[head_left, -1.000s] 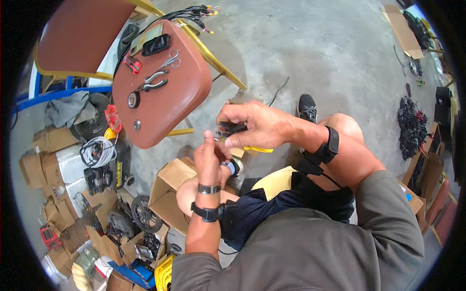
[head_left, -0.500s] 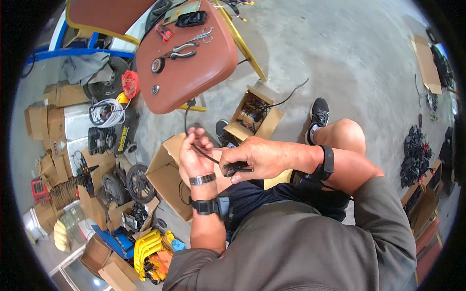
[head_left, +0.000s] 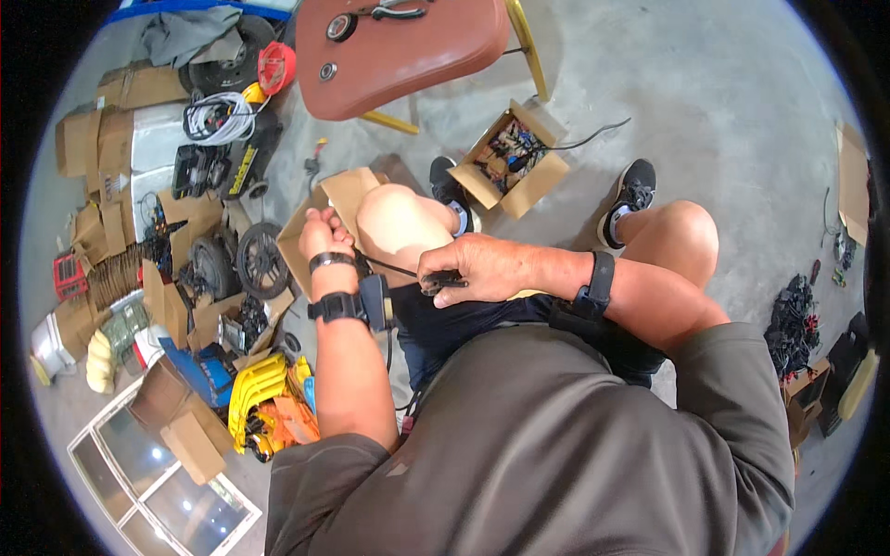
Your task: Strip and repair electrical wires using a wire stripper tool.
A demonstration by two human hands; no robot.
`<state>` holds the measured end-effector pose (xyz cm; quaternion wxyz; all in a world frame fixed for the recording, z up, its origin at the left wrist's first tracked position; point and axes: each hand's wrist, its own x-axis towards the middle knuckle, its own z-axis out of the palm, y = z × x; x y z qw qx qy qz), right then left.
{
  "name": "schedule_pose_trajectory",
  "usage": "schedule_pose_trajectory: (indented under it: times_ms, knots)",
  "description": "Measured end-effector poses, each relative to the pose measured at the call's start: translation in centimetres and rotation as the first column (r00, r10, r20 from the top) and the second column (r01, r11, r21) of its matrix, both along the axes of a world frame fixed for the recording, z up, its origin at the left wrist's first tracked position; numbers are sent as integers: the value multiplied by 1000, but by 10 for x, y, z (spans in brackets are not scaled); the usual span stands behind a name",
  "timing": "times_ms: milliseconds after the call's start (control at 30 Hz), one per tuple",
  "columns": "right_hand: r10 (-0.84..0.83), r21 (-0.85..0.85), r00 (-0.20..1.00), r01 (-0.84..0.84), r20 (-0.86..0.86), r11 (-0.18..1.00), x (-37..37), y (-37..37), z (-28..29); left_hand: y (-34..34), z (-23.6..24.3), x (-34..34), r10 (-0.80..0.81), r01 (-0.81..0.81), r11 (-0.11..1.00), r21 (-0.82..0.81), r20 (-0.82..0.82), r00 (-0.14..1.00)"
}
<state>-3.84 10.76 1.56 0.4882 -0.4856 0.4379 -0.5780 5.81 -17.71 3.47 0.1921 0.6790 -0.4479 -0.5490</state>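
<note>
My right hand [head_left: 468, 269] is closed round a small dark object [head_left: 445, 281], its shape partly hidden, at a thin black cable [head_left: 397, 267]. The cable runs left behind my left wrist. My left hand [head_left: 324, 230] has its fingers curled at the near edge of an open cardboard box [head_left: 292, 255] beside my bent knee; what they hold, if anything, is hidden. Beyond, between my shoes, another open box [head_left: 547, 185] holds small mixed parts, with a black cable trailing from it.
The brown chair seat [head_left: 399, 51] ahead carries pliers and two small round items. Cardboard, loose wheels [head_left: 260, 261], coiled white cable [head_left: 218, 116], yellow plastic pieces [head_left: 255, 398] and a framed glass panel [head_left: 130, 445] crowd my left. A dark cable heap [head_left: 793, 324] lies at right.
My left hand has moved up and left to the nearer box, away from my right hand; my right hand has lowered slightly since a second ago. The view has shifted, the chair now higher in it.
</note>
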Motion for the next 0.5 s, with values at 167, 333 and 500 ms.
schedule_pose_trajectory:
  times_ms: [167,333,500]
  knots:
    - [62,49,998,-62,13,997,-4,3,6,-7,-46,-15,237,-240,958,-159,-38,971]
    - [152,89,988,-154,35,984,-10,12,23,-12,-57,-19,247,-229,944,-237,49,968]
    - [22,111,999,-27,40,993,-9,10,27,-8,-53,-22,279,-259,934,-246,49,959]
